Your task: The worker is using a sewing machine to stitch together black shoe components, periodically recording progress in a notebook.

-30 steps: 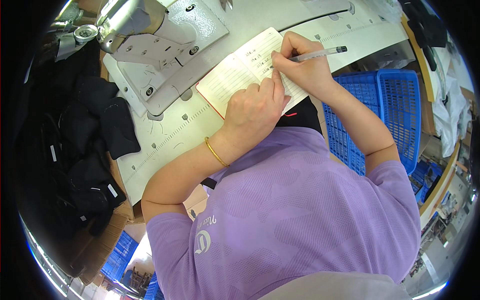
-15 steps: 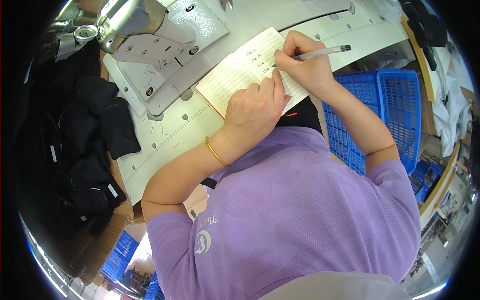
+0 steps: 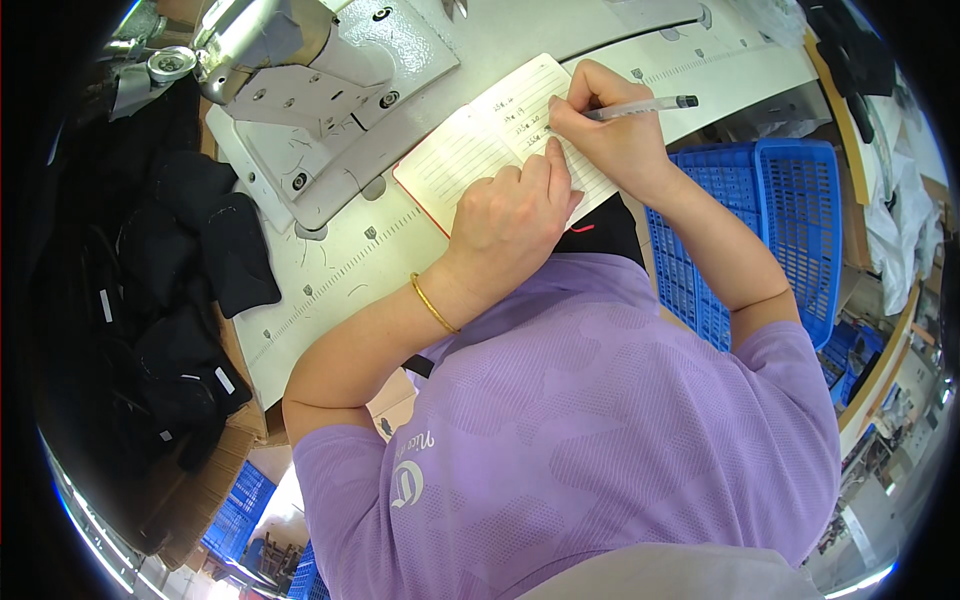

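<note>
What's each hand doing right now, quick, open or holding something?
Left hand: loosely open, resting on the notebook, gripping nothing visible.
Right hand: closed, holding the pen.

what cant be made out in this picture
All in the head view:
Notebook: part of its pages lies under the left hand.
Pen: partly covered by the right hand; its tip is too small to tell whether it touches paper.
Machine head: cut off by the top edge.
Blue crate: partly behind the right forearm.
</note>
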A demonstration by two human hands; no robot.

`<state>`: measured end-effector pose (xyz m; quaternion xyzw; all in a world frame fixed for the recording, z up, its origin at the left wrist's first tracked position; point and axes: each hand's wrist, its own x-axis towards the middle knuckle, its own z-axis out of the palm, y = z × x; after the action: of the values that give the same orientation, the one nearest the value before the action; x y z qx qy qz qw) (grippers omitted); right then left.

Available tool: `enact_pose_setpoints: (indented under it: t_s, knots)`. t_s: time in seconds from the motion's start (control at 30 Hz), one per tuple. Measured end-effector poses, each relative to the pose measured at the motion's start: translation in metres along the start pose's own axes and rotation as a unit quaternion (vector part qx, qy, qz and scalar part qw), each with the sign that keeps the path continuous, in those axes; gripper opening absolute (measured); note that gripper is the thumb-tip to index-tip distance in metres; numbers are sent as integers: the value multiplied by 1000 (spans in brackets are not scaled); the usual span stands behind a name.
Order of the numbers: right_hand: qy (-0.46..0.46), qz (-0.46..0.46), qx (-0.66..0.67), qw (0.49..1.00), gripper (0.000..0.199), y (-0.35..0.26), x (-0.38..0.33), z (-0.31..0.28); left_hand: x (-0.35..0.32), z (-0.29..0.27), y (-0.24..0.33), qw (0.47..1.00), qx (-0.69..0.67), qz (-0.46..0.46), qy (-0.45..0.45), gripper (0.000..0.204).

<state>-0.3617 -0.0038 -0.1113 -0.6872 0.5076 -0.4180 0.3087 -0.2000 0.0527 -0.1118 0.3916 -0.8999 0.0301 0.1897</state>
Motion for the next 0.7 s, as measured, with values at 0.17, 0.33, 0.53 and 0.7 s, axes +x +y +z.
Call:
enact_pose_setpoints:
  t_s: [0.17, 0.33, 0.53, 0.7]
  knots:
    - [-11, 6, 4, 1000, 22, 0, 0, 0, 0, -1, 0, 1000, 2, -1, -1, 48]
    - [-7, 7, 2, 1000, 22, 1, 1, 0, 0, 0, 0, 1000, 0, -2, 1, 48]
    - [7, 1, 17, 1000, 23, 4, 0, 0, 0, -2, 1, 1000, -7, -17, -19, 46]
    - [10, 5, 22, 1000, 24, 2, -1, 0, 0, -2, 1, 1000, -6, -15, -17, 46]
